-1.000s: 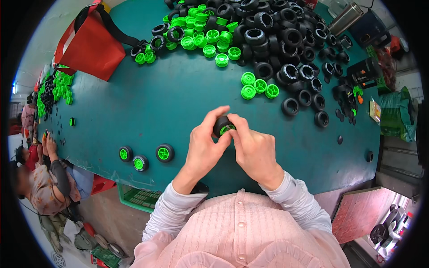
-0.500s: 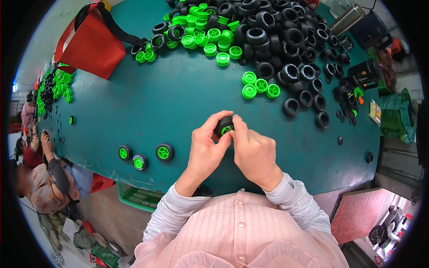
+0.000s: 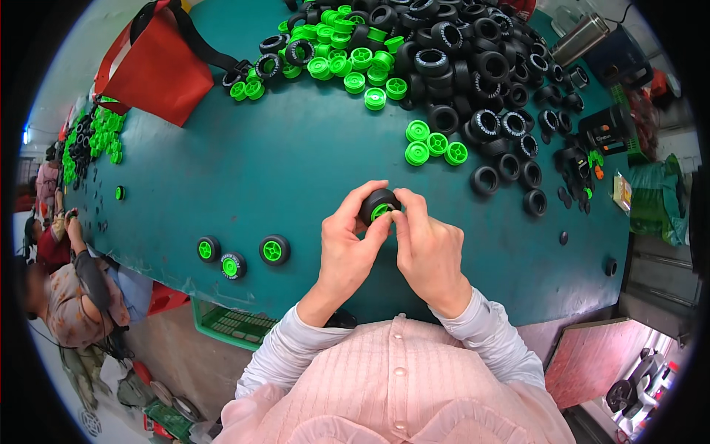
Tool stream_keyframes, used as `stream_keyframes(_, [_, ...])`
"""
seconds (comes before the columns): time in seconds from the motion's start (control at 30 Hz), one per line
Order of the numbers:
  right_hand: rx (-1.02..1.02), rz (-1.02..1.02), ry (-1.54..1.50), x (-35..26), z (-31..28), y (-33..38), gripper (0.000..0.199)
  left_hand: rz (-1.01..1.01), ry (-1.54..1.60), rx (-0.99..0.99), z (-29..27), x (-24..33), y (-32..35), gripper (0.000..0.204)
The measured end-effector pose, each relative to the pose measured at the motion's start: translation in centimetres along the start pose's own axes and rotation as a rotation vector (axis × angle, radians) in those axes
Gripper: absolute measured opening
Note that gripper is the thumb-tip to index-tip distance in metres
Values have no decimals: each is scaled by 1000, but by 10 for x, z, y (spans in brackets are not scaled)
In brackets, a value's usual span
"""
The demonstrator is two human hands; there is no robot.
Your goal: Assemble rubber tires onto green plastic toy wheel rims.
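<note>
Both hands meet above the near middle of the teal-topped bench (image 3: 244, 177). Left hand (image 3: 347, 248) curls its fingers round a small black rubber tyre with a bright green plastic hub (image 3: 379, 205), gripping it from the left and from behind. Right hand (image 3: 429, 248) closes on the same wheel from the right, thumb and forefinger pressed at the green hub. Wheel is held just clear of the bench surface, hub facing the person; whether the hub is fully seated in the tyre cannot be told.

Left of the hands, near the bench's front edge, three finished black wheels with green hubs (image 3: 238, 257) lie flat, close together but apart from one another. Beyond the hands, three loose green plastic hubs (image 3: 435, 143) lie in a tight cluster, touching. Right of these and across the far side spreads a large heap of empty black rubber tyres (image 3: 473, 66); a heap of loose green hubs (image 3: 347, 55) adjoins it on the left. Red fabric bag with black straps (image 3: 151, 70) rests at the far left corner. Green slotted plastic crate (image 3: 229, 322) sits under the front edge. Another person (image 3: 70, 296) sits at lower left, well apart.
</note>
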State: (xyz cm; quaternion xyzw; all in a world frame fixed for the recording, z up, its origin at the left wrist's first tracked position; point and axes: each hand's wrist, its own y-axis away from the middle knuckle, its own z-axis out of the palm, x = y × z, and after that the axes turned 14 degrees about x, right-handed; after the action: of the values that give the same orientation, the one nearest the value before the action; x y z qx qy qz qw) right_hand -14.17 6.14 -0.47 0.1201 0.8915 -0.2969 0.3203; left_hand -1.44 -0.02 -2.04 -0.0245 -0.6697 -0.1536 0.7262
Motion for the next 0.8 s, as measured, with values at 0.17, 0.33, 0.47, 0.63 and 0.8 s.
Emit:
stream_keyframes(0.17, [-26,-169,142,2,0,1,41,-28,-177,-70,-5,11,-6,40])
stream_keyframes(0.33, [-85,-267,82,-3,-1,9,40,73,-456,-310,-15,13,-25,38])
stream_keyframes(0.47, [-34,36,-14,-4,-2,5,28,-138,-63,-121,-12,7,-11,43])
stream_keyframes(0.63, [-103,285,-166,5,-2,1,23,-90,1,30,-13,-3,-11,43])
stream_keyframes(0.8, [-128,389,-284,2,-1,0,22,-118,167,49,-8,-2,-10,40])
